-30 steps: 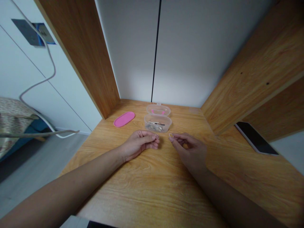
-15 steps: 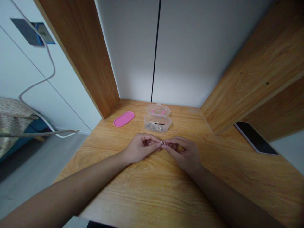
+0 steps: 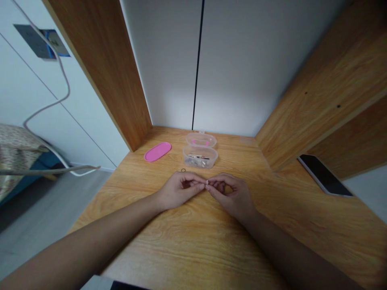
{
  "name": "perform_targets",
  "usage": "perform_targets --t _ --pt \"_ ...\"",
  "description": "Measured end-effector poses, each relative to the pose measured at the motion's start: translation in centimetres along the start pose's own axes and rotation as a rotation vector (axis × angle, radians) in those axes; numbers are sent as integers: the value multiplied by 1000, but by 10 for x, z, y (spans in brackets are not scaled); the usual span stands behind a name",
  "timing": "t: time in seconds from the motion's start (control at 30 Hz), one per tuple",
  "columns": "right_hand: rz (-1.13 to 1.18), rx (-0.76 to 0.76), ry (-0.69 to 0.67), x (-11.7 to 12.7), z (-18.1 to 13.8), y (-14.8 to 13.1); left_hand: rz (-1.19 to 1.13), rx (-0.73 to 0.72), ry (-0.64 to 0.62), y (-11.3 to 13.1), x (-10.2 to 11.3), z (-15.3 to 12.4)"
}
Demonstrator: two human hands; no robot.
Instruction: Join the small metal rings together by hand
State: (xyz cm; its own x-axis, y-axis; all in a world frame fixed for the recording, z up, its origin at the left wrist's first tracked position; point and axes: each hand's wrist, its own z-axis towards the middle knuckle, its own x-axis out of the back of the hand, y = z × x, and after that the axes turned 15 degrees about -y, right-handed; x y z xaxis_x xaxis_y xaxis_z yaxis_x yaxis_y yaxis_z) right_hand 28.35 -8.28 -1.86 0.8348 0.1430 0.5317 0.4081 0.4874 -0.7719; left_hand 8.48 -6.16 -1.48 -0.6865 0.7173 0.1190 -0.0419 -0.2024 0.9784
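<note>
My left hand (image 3: 180, 188) and my right hand (image 3: 231, 192) meet fingertip to fingertip over the wooden desk (image 3: 193, 237). Between them they pinch a small metal ring (image 3: 207, 182); both thumbs and forefingers close on it. Another small dark ring (image 3: 183, 170) lies on the desk just behind my left hand. Behind the hands stands a clear plastic box (image 3: 200, 156) with small metal parts in it, and a second clear box (image 3: 201, 140) with something pink inside sits behind that.
A pink oval lid (image 3: 157, 151) lies at the back left of the desk. A black phone (image 3: 324, 175) rests on the right side. Wooden side panels rise left and right, with a white wall behind. A grey cable (image 3: 51, 104) hangs at the left.
My hands were apart, each pinching something small; they have come together and drawn slightly toward me, now joined on the ring. A small dark ring now shows on the desk behind my left hand.
</note>
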Motion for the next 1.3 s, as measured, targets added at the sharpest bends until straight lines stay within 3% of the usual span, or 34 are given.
perform_targets --t 0.57,0.7,0.83,0.97,1.17,1.3 --pt "-4 12 -50 2 -2 0 103 -29 -5 2 1 -1" --pt "-74 -7 -59 3 -1 -1 321 -21 147 6 11 -3" --pt "-202 0 -126 3 1 0 668 7 356 6 39 -5" --pt "-319 -21 -142 0 2 6 948 157 592 -1 78 -6" --pt "-413 -41 -191 1 0 8 1253 582 645 -19 110 -13" --pt "-428 -41 -206 1 -1 7 1285 696 638 -28 117 -15"
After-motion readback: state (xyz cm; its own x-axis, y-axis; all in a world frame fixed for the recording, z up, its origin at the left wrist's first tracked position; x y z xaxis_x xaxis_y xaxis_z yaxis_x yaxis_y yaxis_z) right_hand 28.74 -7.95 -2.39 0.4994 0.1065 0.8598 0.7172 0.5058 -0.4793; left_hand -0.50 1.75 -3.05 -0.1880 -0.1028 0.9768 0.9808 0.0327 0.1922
